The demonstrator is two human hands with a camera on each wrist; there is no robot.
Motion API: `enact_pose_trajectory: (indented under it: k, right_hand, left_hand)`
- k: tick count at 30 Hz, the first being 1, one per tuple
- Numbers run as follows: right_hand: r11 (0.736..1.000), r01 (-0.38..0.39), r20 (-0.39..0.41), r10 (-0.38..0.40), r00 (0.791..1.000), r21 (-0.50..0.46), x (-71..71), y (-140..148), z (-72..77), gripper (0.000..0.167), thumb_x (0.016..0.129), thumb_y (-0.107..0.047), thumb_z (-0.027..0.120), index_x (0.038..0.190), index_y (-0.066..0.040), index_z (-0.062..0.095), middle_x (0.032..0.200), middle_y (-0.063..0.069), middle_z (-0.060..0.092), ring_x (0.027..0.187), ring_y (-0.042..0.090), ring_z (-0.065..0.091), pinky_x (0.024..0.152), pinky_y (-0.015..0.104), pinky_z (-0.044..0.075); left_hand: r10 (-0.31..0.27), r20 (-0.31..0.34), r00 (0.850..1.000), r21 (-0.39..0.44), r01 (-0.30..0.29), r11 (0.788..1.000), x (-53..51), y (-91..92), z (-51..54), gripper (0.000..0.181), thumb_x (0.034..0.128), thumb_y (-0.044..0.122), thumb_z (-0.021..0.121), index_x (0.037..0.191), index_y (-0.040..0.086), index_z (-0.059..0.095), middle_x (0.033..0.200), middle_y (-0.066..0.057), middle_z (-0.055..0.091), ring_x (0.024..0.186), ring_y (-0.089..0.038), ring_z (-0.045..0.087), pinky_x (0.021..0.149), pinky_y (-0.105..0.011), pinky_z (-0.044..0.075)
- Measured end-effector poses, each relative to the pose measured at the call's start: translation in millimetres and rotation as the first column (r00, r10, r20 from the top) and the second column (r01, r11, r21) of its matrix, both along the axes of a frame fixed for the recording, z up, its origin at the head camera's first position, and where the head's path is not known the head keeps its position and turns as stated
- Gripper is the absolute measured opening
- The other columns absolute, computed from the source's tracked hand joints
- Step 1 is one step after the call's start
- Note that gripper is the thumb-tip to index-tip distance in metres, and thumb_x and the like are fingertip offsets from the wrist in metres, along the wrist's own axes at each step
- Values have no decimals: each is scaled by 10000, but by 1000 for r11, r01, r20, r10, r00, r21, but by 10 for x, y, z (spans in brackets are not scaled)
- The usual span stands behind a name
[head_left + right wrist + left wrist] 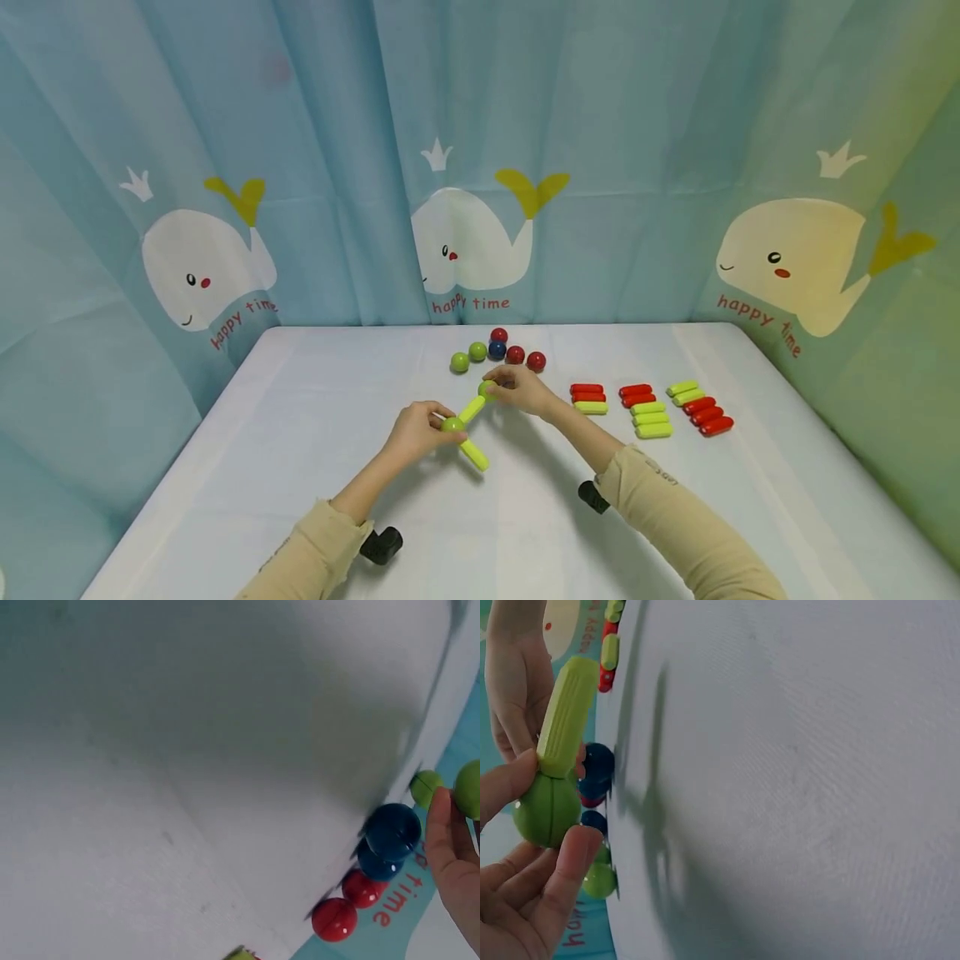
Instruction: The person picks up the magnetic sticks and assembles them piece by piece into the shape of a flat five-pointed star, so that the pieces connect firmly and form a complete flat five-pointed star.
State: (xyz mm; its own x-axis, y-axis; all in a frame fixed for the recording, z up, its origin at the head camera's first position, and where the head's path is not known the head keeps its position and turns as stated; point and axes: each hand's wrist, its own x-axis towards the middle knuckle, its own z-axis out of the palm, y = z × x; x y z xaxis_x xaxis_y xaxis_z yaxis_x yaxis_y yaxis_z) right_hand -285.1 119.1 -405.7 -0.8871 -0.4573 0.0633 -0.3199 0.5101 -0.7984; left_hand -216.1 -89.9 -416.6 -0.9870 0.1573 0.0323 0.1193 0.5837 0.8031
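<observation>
In the head view, my left hand [417, 431] pinches a green ball [453, 425] that joins two yellow-green sticks. One stick [475, 455] points toward the near right; the other [472, 410] runs up to a second green ball [487, 390], pinched by my right hand [525, 390]. The joined piece is held above the table. The left wrist view shows thumb and fingers of my left hand [532, 877] round the ball [549, 810], a stick [568, 718] rising from it. At the right wrist view's edge, my right hand [456, 862] holds its ball [469, 789].
On the white table [300, 433], loose green balls [460, 362], a blue ball [497, 349] and red balls [536, 361] lie beyond my hands. To the right are groups of red sticks [717, 426] and yellow-green sticks [654, 430]. A curtain [337, 167] hangs behind.
</observation>
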Motion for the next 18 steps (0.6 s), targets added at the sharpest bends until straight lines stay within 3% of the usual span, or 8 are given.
enact_pose_trajectory:
  k: [9, 14, 18]
  right_hand:
    - [985, -120, -42, 126, 991, 126, 3, -100, -101, 276, 887, -58, 616, 1110, 104, 619, 1075, 229, 665, 978, 297, 635, 845, 348, 527]
    - [968, -155, -76, 172, 982, 196, 21, -150, -115, 259, 870, -48, 640, 1072, 115, 633, 1035, 228, 680, 954, 296, 656, 806, 305, 537]
    - [967, -157, -34, 167, 985, 203, 24, -165, -102, 244, 880, -51, 629, 1071, 101, 637, 1036, 215, 675, 961, 291, 644, 810, 302, 532]
  left_hand:
    - [-111, 16, 994, -151, 112, 982, 47, -47, -81, 348, 635, 167, 870, 891, 14, 691, 767, -45, 632, 699, -126, 544, 608, -239, 439]
    - [-119, 17, 993, -215, 120, 969, 68, -51, -107, 345, 623, 153, 876, 888, -4, 720, 744, -33, 654, 659, -95, 544, 584, -216, 442]
    - [-105, 21, 994, -224, 107, 969, 84, -36, -100, 334, 622, 153, 876, 870, -15, 727, 733, -44, 675, 639, -92, 556, 575, -213, 452]
